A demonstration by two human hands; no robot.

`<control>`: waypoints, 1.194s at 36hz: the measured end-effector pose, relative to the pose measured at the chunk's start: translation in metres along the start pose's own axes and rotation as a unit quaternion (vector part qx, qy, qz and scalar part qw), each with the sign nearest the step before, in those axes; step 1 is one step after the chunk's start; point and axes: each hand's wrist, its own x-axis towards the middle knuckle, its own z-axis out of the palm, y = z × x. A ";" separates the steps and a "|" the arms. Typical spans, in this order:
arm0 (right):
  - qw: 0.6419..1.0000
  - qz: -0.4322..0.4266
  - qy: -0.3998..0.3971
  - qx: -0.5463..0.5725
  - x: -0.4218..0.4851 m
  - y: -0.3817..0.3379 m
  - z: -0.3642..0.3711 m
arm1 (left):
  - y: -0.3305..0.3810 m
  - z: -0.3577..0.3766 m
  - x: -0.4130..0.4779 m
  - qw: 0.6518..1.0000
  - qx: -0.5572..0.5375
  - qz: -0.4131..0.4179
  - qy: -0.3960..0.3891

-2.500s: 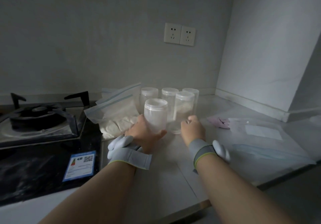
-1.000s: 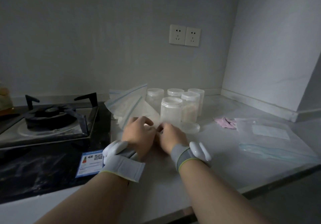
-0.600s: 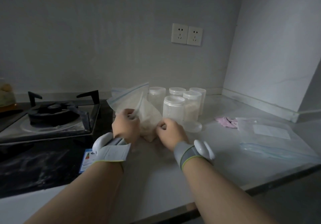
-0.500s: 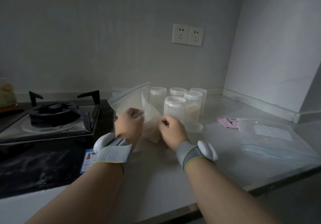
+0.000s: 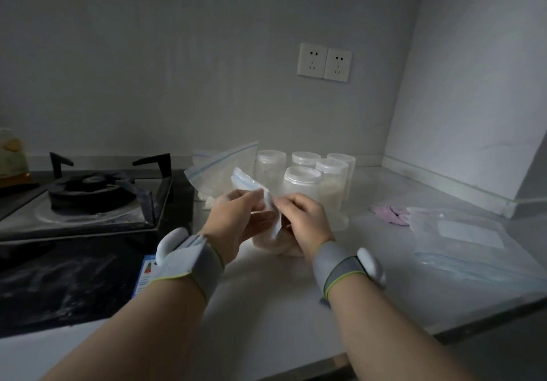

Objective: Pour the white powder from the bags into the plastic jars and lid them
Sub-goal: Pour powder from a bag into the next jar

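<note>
A clear zip bag of white powder stands on the counter between my hands. My left hand pinches one side of its blue-striped top and my right hand pinches the other side. Just behind them stands an unlidded plastic jar, with several lidded jars clustered behind it. A loose lid lies by my right hand, partly hidden. Another powder bag leans at the back left.
A gas stove on a black glass hob fills the left side. Flat clear zip bags and a pink cloth lie at the right. The counter's front edge runs below my right arm. Wall sockets sit above the jars.
My hands left the jar and lid, drew a powder bag forward from the left pile, and now hold its top between them, raised upright.
</note>
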 end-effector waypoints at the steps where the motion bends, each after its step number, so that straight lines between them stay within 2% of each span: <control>1: 1.000 0.000 -0.001 0.006 -0.001 0.000 0.000 | -0.001 0.000 0.000 1.000 0.012 -0.004 0.002; 7: 0.999 0.016 0.007 0.036 -0.001 -0.001 0.001 | -0.007 0.000 0.003 0.993 0.118 0.014 0.025; 13: 0.998 0.020 0.024 0.054 0.001 0.001 0.001 | -0.004 -0.001 0.003 0.989 0.148 0.029 0.002; 23: 0.998 0.019 0.027 0.049 0.000 0.000 0.000 | -0.001 -0.001 -0.001 0.987 0.159 0.018 -0.031; 31: 0.999 -0.026 0.026 0.035 0.001 0.002 0.001 | 0.001 0.000 -0.001 0.976 0.210 0.046 -0.024; 39: 1.000 0.002 0.006 0.016 0.000 0.002 0.004 | 0.004 0.000 -0.006 0.984 0.172 0.027 -0.033; 43: 0.999 0.009 0.018 0.026 0.001 0.001 0.003 | 0.003 0.000 -0.006 0.981 0.186 0.034 -0.033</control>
